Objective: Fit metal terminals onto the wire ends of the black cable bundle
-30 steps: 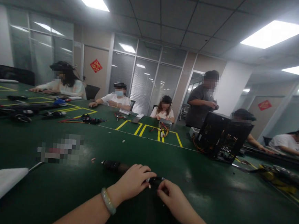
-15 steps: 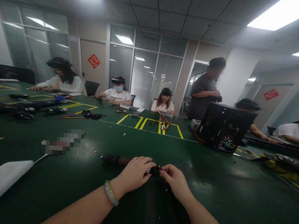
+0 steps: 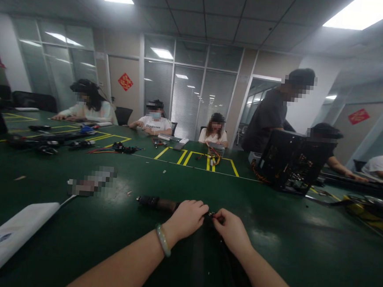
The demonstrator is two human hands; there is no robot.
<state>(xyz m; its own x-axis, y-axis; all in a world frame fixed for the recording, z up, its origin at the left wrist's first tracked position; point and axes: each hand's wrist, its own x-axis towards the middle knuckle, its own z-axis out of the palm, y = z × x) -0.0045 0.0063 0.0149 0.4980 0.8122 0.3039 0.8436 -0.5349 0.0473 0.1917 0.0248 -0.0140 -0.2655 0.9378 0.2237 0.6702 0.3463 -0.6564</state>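
Note:
My left hand (image 3: 188,217), a pale bracelet on its wrist, is curled over a black cylindrical tool (image 3: 156,202) that lies on the green table (image 3: 282,256). My right hand (image 3: 233,228) pinches a small dark part (image 3: 210,215) at the tool's end, fingertips almost touching the left hand. Dark cables or straps (image 3: 198,268) run from the hands back towards me. What the pinched part is cannot be made out.
A white flat device (image 3: 8,235) lies at the near left, a blurred object (image 3: 90,182) beyond it. An open black computer case (image 3: 289,162) stands at the right. Several people sit round the table and one stands. Cables and tools litter the far left.
The view has shifted, so my hands sit a little higher and more to the right in the picture. My hands have drawn closer together on the tool's end. The standing person leans further over the case.

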